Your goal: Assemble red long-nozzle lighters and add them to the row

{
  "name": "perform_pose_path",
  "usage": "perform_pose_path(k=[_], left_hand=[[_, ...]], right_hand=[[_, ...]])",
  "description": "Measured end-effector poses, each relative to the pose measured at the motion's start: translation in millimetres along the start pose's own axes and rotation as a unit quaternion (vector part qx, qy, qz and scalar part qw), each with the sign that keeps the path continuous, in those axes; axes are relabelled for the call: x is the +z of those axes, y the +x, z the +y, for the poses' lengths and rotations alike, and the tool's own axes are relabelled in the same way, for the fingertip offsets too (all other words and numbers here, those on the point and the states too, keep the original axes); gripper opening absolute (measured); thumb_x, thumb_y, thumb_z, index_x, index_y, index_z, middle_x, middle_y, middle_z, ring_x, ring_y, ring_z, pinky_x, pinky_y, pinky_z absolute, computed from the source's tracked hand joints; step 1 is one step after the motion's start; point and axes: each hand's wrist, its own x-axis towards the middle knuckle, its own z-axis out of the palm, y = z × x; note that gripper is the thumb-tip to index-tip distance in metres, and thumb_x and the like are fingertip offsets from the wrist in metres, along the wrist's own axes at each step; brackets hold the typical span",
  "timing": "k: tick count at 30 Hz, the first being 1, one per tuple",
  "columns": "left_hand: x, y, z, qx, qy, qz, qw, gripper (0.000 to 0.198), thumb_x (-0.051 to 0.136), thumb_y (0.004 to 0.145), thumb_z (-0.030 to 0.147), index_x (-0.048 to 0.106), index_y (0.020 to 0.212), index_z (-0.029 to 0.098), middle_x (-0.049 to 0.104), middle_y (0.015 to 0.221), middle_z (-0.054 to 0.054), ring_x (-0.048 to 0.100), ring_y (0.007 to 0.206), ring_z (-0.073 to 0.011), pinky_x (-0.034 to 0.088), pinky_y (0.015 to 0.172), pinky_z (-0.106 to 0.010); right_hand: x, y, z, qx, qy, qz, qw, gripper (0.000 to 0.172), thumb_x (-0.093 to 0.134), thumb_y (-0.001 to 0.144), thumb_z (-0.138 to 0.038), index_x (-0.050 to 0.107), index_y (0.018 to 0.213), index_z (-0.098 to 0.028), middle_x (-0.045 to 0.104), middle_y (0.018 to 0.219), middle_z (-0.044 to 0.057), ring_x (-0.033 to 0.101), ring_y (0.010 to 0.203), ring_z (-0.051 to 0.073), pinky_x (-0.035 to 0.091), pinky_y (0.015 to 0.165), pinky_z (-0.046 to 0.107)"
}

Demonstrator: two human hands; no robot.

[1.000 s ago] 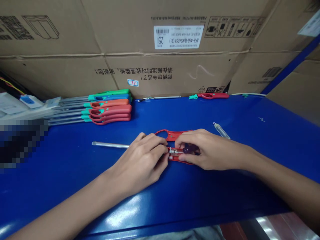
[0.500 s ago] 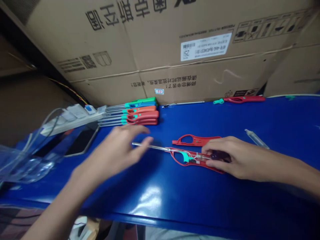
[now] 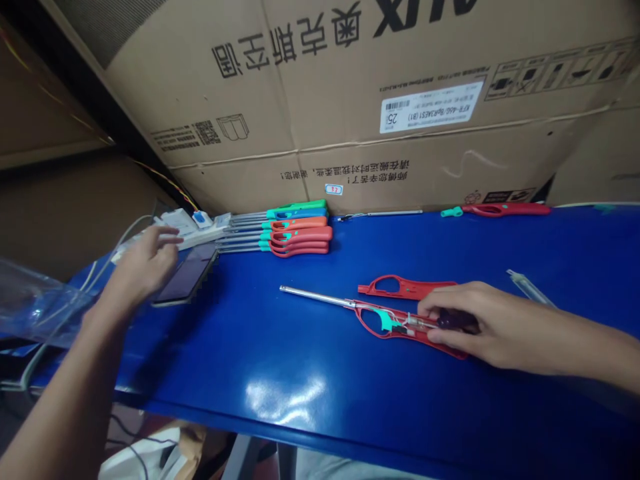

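Observation:
An opened red long-nose lighter (image 3: 400,325) lies on the blue table (image 3: 310,373), its metal tube pointing left and a teal trigger and inner parts exposed. My right hand (image 3: 460,320) presses its fingers down on the rear of that lighter's body. The loose red cover half (image 3: 405,287) lies just behind it. My left hand (image 3: 145,263) reaches far left, fingers spread over a dark phone (image 3: 187,280) beside a white power strip (image 3: 175,227), and holds nothing.
Several finished lighters (image 3: 290,230) with green, blue and orange-red handles lie side by side at the back. Another red lighter (image 3: 495,209) and a bare metal tube (image 3: 385,214) rest along the cardboard boxes (image 3: 350,100). A clear part (image 3: 530,288) lies right; a plastic bag (image 3: 35,307) sits far left.
My left hand left the lighter and swung far left to the phone and power strip. The right hand stayed on the lighter. The camera turned left.

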Motion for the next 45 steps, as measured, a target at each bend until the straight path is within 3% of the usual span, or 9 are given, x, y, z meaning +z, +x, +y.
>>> perform_pose_path(k=[2, 3, 5, 8, 12, 18, 29, 40, 45], left_hand=[[-4.2, 1, 42, -0.031, -0.055, 0.015, 0.998, 0.026, 0.036, 0.094, 0.025, 0.049, 0.116, 0.019, 0.065, 0.115, -0.003, 0.063, 0.096, -0.0209, 0.05, 0.082, -0.032], [-3.5, 0, 68, 0.006, -0.079, 0.012, 0.997, 0.023, 0.038, 0.095, 0.026, 0.052, 0.112, 0.019, 0.064, 0.115, -0.003, 0.061, 0.102, -0.0212, 0.048, 0.088, -0.034], [3.5, -6, 123, 0.132, -0.137, -0.044, 0.981, 0.022, 0.046, 0.093, 0.028, 0.057, 0.108, 0.017, 0.066, 0.109, -0.005, 0.061, 0.099, -0.0206, 0.047, 0.09, -0.035], [21.6, -17, 196, 0.325, -0.193, -0.123, 0.917, 0.028, 0.057, 0.087, 0.03, 0.06, 0.111, 0.016, 0.068, 0.106, -0.007, 0.06, 0.1, -0.0232, 0.047, 0.092, -0.04], [41.6, -22, 242, 0.355, -0.219, -0.202, 0.886, 0.028, 0.062, 0.081, 0.027, 0.062, 0.106, 0.016, 0.069, 0.1, -0.007, 0.062, 0.095, -0.025, 0.049, 0.087, -0.042], [47.3, -10, 243, 0.31, -0.259, -0.242, 0.882, 0.014, 0.057, 0.086, 0.018, 0.067, 0.096, 0.019, 0.071, 0.095, -0.002, 0.066, 0.084, -0.0175, 0.05, 0.075, -0.029], [39.2, 17, 257, 0.459, -0.16, -0.273, 0.83, 0.018, 0.059, 0.087, 0.013, 0.073, 0.081, 0.022, 0.071, 0.071, -0.001, 0.066, 0.067, -0.016, 0.046, 0.07, -0.027], [36.9, 15, 263, 0.594, -0.015, -0.201, 0.779, 0.02, 0.055, 0.085, 0.005, 0.069, 0.08, 0.018, 0.07, 0.074, -0.005, 0.065, 0.071, -0.0212, 0.044, 0.071, -0.036], [41.1, 11, 258, 0.6, -0.052, -0.165, 0.781, 0.022, 0.054, 0.087, 0.004, 0.069, 0.089, 0.019, 0.069, 0.076, -0.005, 0.064, 0.073, -0.02, 0.045, 0.076, -0.035]], right_hand=[[-1, 0, -1, -0.006, -0.001, 0.003, 1.0, 0.024, 0.054, 0.091, -0.042, 0.068, 0.1, -0.025, 0.068, 0.097, 0.006, 0.063, 0.084, 0.022, 0.045, 0.066, 0.03], [-2, 0, -2, -0.01, -0.002, 0.004, 1.0, 0.023, 0.054, 0.09, -0.041, 0.068, 0.099, -0.025, 0.069, 0.096, 0.006, 0.062, 0.083, 0.021, 0.044, 0.066, 0.03], [-4, 0, -5, -0.016, -0.01, 0.003, 1.0, 0.022, 0.054, 0.091, -0.04, 0.068, 0.098, -0.024, 0.069, 0.096, 0.005, 0.062, 0.083, 0.021, 0.043, 0.066, 0.03], [-7, 0, -10, -0.024, -0.026, 0.006, 0.999, 0.019, 0.055, 0.091, -0.035, 0.067, 0.099, -0.023, 0.069, 0.096, 0.005, 0.061, 0.085, 0.021, 0.043, 0.07, 0.031], [-8, 0, -14, -0.031, -0.039, 0.011, 0.999, 0.015, 0.056, 0.09, -0.028, 0.068, 0.094, -0.02, 0.069, 0.091, 0.005, 0.06, 0.083, 0.02, 0.041, 0.07, 0.03], [-9, -1, -17, -0.042, -0.049, 0.016, 0.998, 0.014, 0.058, 0.09, -0.028, 0.068, 0.092, -0.018, 0.068, 0.088, 0.006, 0.06, 0.079, 0.02, 0.04, 0.067, 0.029], [-12, 0, -19, -0.043, -0.046, -0.01, 0.998, 0.013, 0.056, 0.088, -0.021, 0.064, 0.08, -0.017, 0.067, 0.081, 0.005, 0.061, 0.076, 0.019, 0.04, 0.066, 0.029], [-10, 1, -16, -0.047, -0.065, -0.007, 0.997, 0.011, 0.055, 0.088, -0.021, 0.063, 0.081, -0.016, 0.069, 0.084, 0.007, 0.064, 0.079, 0.022, 0.04, 0.065, 0.03], [-10, 1, -16, -0.048, -0.065, -0.004, 0.997, 0.012, 0.055, 0.088, -0.021, 0.062, 0.079, -0.016, 0.069, 0.082, 0.007, 0.064, 0.077, 0.021, 0.039, 0.064, 0.029]])
